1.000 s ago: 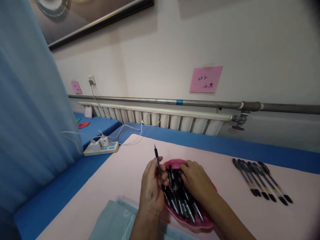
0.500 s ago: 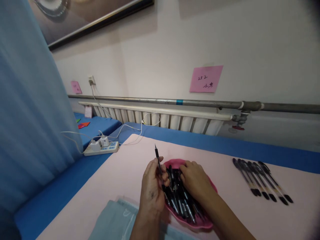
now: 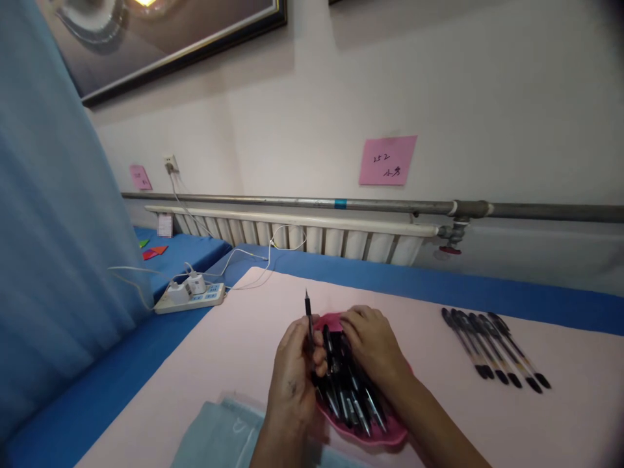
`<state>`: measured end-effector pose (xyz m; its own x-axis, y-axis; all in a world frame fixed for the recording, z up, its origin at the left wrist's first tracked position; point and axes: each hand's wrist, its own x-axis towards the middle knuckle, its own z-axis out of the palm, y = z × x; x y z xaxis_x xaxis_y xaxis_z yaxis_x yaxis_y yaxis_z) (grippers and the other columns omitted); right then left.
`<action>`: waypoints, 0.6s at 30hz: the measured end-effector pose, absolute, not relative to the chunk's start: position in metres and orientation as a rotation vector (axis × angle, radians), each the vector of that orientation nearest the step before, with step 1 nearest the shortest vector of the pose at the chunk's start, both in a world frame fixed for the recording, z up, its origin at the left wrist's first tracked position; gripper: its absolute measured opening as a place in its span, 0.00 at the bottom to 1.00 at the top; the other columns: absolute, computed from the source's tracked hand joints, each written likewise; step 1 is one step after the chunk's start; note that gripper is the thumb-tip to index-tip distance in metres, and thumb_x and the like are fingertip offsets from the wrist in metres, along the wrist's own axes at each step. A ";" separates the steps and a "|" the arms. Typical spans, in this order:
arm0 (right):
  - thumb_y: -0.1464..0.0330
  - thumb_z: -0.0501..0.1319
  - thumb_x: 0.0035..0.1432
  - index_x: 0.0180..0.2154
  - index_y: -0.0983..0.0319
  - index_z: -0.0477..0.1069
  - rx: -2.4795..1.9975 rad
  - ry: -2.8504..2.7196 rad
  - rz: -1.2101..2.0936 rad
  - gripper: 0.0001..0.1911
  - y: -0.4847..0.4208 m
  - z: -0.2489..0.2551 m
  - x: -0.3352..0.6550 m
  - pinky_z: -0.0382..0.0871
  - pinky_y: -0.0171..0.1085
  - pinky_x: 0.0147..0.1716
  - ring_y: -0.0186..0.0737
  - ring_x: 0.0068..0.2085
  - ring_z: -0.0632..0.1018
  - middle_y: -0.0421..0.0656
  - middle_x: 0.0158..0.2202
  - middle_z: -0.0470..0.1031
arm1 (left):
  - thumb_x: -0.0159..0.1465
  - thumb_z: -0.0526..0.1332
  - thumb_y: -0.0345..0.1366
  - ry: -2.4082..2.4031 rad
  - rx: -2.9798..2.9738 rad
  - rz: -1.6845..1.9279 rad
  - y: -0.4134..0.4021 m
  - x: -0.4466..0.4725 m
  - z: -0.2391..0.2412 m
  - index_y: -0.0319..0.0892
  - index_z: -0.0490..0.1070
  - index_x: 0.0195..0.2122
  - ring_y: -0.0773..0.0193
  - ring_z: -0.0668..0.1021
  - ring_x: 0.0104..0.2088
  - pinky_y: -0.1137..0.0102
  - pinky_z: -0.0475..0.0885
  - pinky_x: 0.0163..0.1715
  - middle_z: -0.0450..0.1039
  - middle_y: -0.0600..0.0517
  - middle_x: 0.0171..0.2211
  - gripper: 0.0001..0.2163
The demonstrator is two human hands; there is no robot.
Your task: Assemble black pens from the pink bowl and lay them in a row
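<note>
My left hand (image 3: pixel 294 375) is closed round a thin black pen (image 3: pixel 309 315) held upright, tip pointing up, at the left rim of a pink dish (image 3: pixel 385 434). The dish holds a heap of several black pens (image 3: pixel 348 396). My right hand (image 3: pixel 373 344) lies palm down on the far end of that heap, fingers curled among the pens; whether it grips one is hidden. A row of several black pens (image 3: pixel 492 351) lies side by side on the pink table cover (image 3: pixel 234 351) to the right.
A white power strip (image 3: pixel 190 296) with chargers and white cables sits on the blue surface at left. A light blue cloth (image 3: pixel 214 439) lies at the near edge. A blue curtain (image 3: pixel 53 260) hangs at left. A radiator (image 3: pixel 297 231) and pipe run along the wall.
The view has shifted slightly, so everything sits a little lower and further left. Both hands stay at the dish, the left one still holding the pen upright.
</note>
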<state>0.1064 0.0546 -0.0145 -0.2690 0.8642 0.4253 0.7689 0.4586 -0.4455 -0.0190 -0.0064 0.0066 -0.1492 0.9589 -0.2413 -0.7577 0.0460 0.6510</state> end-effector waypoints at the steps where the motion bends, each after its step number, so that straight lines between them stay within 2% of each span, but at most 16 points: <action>1: 0.70 0.49 0.60 0.32 0.61 0.70 -1.332 -2.015 0.248 0.12 0.054 -0.010 0.107 0.64 0.40 0.38 0.43 0.37 0.73 0.45 0.34 0.74 | 0.55 0.63 0.40 0.792 0.366 1.507 -0.007 -0.017 0.005 0.38 0.68 0.33 0.79 0.59 0.13 0.81 0.51 0.12 0.64 0.57 0.19 0.11; 3: 0.67 0.48 0.61 0.34 0.61 0.68 -1.239 -1.805 0.508 0.12 0.050 0.003 0.108 0.67 0.37 0.33 0.40 0.33 0.74 0.43 0.31 0.74 | 0.56 0.62 0.41 0.784 0.427 1.422 -0.008 -0.014 0.003 0.39 0.66 0.32 0.80 0.58 0.13 0.81 0.48 0.12 0.64 0.58 0.19 0.10; 5: 0.65 0.51 0.59 0.32 0.61 0.67 -1.050 -1.507 0.922 0.10 0.044 0.016 0.107 0.67 0.34 0.28 0.37 0.29 0.74 0.41 0.28 0.74 | 0.56 0.62 0.41 0.770 0.492 1.337 -0.010 -0.011 0.002 0.39 0.65 0.32 0.80 0.57 0.13 0.81 0.46 0.12 0.63 0.58 0.20 0.11; 7: 0.65 0.55 0.56 0.30 0.62 0.68 -0.897 -1.305 1.181 0.07 0.038 0.026 0.107 0.66 0.33 0.27 0.35 0.26 0.73 0.39 0.26 0.73 | 0.57 0.61 0.42 0.765 0.549 1.268 -0.011 -0.009 0.002 0.39 0.65 0.33 0.81 0.56 0.13 0.80 0.44 0.11 0.62 0.59 0.19 0.11; 12: 0.66 0.58 0.51 0.27 0.61 0.68 -0.880 -1.212 1.258 0.05 0.032 0.034 0.107 0.65 0.33 0.23 0.33 0.21 0.70 0.38 0.24 0.72 | 0.57 0.61 0.43 0.794 0.623 1.193 -0.014 -0.007 0.005 0.39 0.65 0.35 0.80 0.55 0.12 0.80 0.43 0.12 0.61 0.60 0.18 0.12; 18: 0.66 0.57 0.51 0.27 0.61 0.67 -0.866 -1.213 1.301 0.06 0.033 0.036 0.111 0.63 0.32 0.21 0.31 0.20 0.69 0.38 0.25 0.73 | 0.55 0.62 0.44 0.785 0.662 1.160 -0.014 -0.010 0.003 0.40 0.65 0.32 0.80 0.54 0.12 0.79 0.42 0.12 0.60 0.60 0.17 0.13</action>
